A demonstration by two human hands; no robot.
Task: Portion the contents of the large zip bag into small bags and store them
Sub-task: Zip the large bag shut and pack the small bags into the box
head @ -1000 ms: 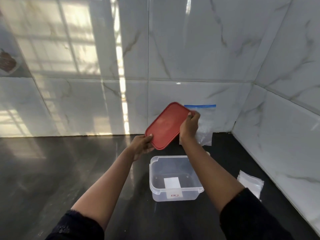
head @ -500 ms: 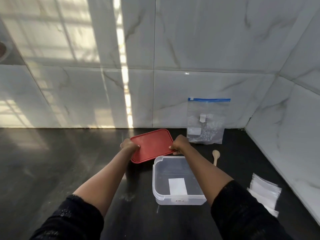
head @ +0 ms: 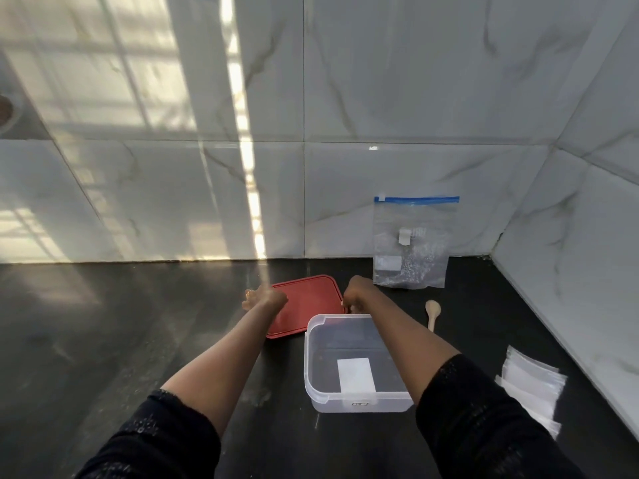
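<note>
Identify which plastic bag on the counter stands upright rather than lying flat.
The large zip bag with the blue closure, propped against the back wall. The small clear bags lie flat in a stack at the right.

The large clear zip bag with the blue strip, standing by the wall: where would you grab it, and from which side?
Pinch the large clear zip bag just under its blue top strip, coming from above and in front. It leans upright against the marble wall, so its back is blocked, and its contents sit low, leaving the top flat.
</note>
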